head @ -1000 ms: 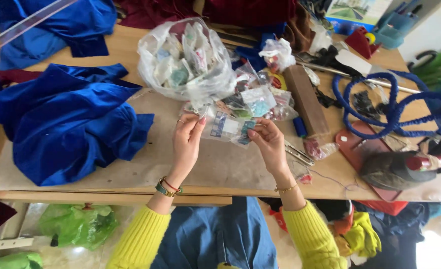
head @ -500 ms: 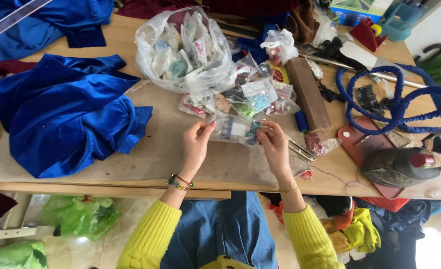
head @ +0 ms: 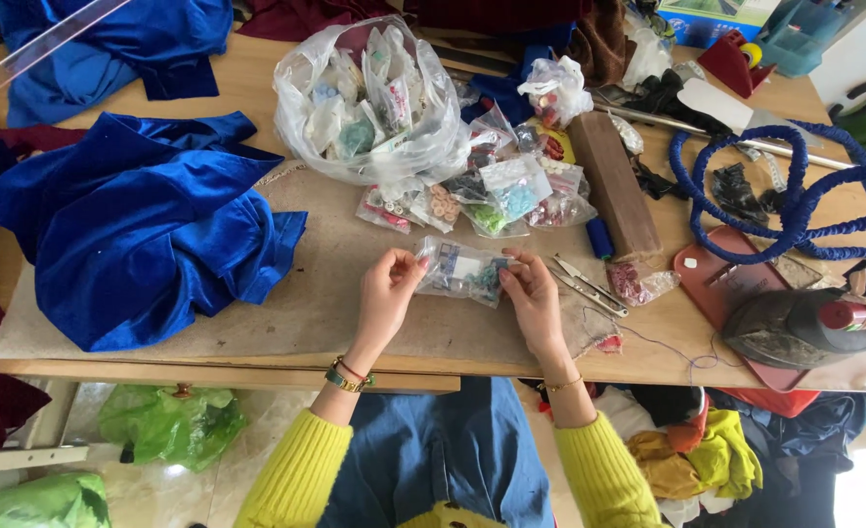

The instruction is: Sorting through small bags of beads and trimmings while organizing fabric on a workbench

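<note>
Now, hands: our left hand (head: 386, 293) and right hand (head: 533, 298) pinch opposite ends of a small clear packet (head: 462, 272).
Place: near the table's (head: 257, 332) front edge, middle.
Change: packet lifted slightly clear of the packet pile (head: 482, 196), drawn towards us.
Left side: blue velvet cloth (head: 150, 235).
Right: snips (head: 589, 286).

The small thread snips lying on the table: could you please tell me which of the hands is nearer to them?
Right. The right hand lies just beside the snips; the left hand is farther off, across the small clear bag.
</note>
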